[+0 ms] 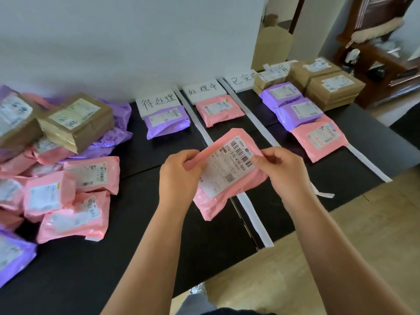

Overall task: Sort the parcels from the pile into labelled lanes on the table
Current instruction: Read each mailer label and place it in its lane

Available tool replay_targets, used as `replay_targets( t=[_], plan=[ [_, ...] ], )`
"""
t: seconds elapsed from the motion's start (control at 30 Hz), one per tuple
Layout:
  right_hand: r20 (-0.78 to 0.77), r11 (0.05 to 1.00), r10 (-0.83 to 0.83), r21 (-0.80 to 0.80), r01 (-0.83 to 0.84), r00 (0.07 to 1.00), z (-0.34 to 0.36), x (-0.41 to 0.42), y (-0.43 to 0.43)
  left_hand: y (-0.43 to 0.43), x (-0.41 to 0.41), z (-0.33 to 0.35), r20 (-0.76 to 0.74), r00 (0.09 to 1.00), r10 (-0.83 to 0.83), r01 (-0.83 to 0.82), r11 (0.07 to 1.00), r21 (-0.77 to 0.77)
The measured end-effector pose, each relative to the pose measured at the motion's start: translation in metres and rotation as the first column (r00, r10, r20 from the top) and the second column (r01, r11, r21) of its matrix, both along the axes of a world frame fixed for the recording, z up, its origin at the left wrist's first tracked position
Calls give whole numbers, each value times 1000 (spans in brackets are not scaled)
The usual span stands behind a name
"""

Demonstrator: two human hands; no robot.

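Both hands grip one pink parcel. Our left hand pinches its left edge with the thumb on top. Our right hand pinches the right edge, beside the barcode. We hold it face up, apparently lifted off the desk, so we judge we are reading the printed label before choosing a lane.

The parcel's long axis runs near to far and leans a little to the right, with the barcode end farthest from us. It hangs over the near end of the middle lane, and its right side reaches the white strip that separates that lane from the right one.

The middle sign lies straight ahead of the parcel, with a pink packet just below it. The left sign is far-left, nearer our left hand, with a purple packet at its foot. The right sign is far-right, nearer our right hand. Its lane holds two purple packets and a pink one, with brown boxes beyond.

The pile of unsorted parcels sits well apart at the left edge. A straight push forward would suit the middle lane, and either side lane calls for a swing toward the hand on that side.
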State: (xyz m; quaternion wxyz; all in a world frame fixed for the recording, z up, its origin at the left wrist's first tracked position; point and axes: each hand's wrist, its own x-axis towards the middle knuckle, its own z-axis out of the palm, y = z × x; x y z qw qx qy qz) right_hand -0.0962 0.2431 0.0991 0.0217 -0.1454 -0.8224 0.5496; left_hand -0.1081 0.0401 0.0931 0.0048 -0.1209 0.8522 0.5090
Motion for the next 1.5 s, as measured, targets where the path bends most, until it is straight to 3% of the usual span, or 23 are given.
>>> replay_targets(
  t=[0.07,0.2,0.33,0.5,0.93,1.17,1.5],
  plan=[
    [32,999,-33,-20,33,999,-8,-18,-21,-26,-14,-15,-8,998,65,-66,995,-70],
    [98,993,-106,-43,110,990,-26,-50,-51,-64,-34,-40,92,984,151,-147,988,-46],
    [149,983,-162,-60,173,975,-42,-76,-68,-74,-50,-56,223,966,132,-132,991,-15],
    [184,981,-174,-53,187,967,-58,-105,-68,-68,-66,-72,266,959,96,-114,992,51],
    [263,975,116,153,-160,958,-124,-208,-94,-80,-144,-120,356,874,330,-350,937,-9],
    [379,890,233,288,-353,896,-163,-250,-117,-100,-180,-149,418,868,267,-277,960,-39],
    [392,868,235,328,-374,889,-176,-263,-127,-102,-195,-158,383,900,209,-241,970,37]
  ],
)
